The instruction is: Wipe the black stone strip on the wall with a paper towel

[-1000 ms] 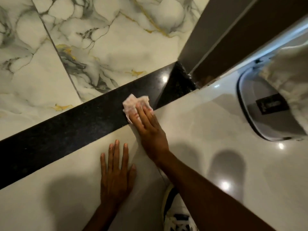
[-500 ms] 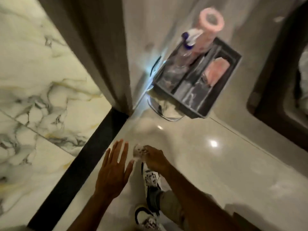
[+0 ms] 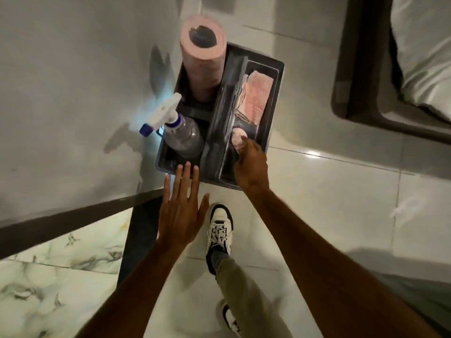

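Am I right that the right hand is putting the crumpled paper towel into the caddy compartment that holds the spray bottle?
Not quite. The head view shows the right hand putting the crumpled paper towel into the caddy compartment with the folded pink cloth; the spray bottle stands in the compartment across the divider.

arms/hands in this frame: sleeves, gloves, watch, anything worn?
Nothing worn on either. The left hand and right hand are bare: no gloves, rings or watch visible. Both forearms are uncovered up to the frame edge, so no sleeves show.
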{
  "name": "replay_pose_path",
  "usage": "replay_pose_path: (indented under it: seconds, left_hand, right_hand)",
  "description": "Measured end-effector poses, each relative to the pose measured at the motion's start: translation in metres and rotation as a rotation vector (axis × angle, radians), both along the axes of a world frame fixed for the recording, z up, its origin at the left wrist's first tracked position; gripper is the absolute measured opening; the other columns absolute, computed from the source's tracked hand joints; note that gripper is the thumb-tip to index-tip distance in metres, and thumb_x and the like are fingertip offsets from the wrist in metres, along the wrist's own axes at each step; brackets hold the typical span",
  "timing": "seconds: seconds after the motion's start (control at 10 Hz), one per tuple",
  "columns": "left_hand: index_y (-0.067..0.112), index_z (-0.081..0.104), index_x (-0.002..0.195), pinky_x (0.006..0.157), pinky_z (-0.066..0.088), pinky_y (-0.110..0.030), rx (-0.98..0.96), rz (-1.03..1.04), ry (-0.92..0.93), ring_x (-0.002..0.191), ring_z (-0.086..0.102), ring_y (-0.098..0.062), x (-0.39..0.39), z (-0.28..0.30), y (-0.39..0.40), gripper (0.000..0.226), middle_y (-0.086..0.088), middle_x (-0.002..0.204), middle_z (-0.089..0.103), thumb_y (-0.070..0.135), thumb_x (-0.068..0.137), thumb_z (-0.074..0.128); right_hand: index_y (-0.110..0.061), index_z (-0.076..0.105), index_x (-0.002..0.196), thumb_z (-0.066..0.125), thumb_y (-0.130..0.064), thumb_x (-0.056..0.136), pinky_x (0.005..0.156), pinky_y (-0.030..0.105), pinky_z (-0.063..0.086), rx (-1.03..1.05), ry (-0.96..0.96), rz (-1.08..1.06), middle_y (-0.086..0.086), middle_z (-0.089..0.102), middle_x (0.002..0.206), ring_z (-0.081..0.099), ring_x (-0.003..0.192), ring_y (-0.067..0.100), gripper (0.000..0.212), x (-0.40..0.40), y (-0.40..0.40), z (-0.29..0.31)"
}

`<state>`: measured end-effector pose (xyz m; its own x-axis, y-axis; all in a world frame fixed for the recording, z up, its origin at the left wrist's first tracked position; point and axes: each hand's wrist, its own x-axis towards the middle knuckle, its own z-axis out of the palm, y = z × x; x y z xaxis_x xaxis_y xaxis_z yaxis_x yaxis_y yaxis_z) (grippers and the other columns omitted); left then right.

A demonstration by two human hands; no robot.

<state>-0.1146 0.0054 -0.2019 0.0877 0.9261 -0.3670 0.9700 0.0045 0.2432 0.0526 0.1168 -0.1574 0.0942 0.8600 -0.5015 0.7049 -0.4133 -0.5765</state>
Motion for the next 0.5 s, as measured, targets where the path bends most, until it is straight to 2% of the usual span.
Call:
replay_pose_path:
  seconds: [0.1,0.2,0.3,0.4,0.5]
  left_hand:
    - [0.014,0.01,0.172,0.135,0.004,-0.06,0.003,-0.018,0.021,0.168,0.007,-0.035,-0.001,-0.019,0.0,0.087,-0.017,0.181,0.008,0.069,0.106,0.001]
    - [0.013,0.011,0.173,0.135,0.007,-0.062,0.032,-0.041,0.07,0.168,0.003,-0.033,-0.001,-0.03,-0.005,0.082,-0.017,0.182,0.01,0.065,0.109,0.017]
    - [0.013,0.01,0.173,0.135,0.004,-0.06,0.021,-0.056,0.084,0.168,0.001,-0.032,-0.002,-0.022,-0.004,0.083,-0.016,0.182,0.008,0.065,0.109,0.016]
    - [0.01,0.015,0.172,0.135,0.012,-0.061,0.022,-0.046,0.117,0.167,0.011,-0.036,-0.002,0.009,-0.002,0.081,-0.02,0.181,0.012,0.061,0.11,0.019]
    - [0.009,0.015,0.172,0.137,0.01,-0.058,0.068,-0.009,0.076,0.168,0.012,-0.037,0.013,0.07,-0.026,0.077,-0.019,0.18,0.011,0.056,0.111,0.021]
  right_hand:
    - [-0.02,0.027,0.17,0.051,-0.013,0.111,0.126,0.047,0.042,-0.036,-0.008,-0.022,0.01,0.029,0.175,0.039,0.157,0.032,0.064,-0.013,0.01,-0.037]
    - [-0.022,0.004,0.174,0.055,-0.026,0.111,0.13,0.058,0.035,-0.222,-0.048,0.101,0.013,-0.002,0.183,0.018,0.167,0.04,0.08,-0.019,0.003,-0.06]
    - [-0.017,0.001,0.174,0.056,-0.025,0.111,0.133,0.058,0.033,-0.205,-0.02,0.142,0.012,-0.011,0.182,0.008,0.169,0.039,0.084,-0.019,-0.011,-0.049]
    - [-0.018,0.018,0.173,0.05,-0.025,0.113,0.128,0.053,0.042,-0.046,0.035,0.113,0.01,0.005,0.183,0.024,0.166,0.036,0.068,-0.006,-0.025,-0.006]
    - [-0.014,0.044,0.163,0.051,-0.019,0.113,0.122,0.042,0.05,0.119,0.065,0.046,0.012,0.039,0.172,0.049,0.152,0.031,0.051,0.031,-0.044,0.065]
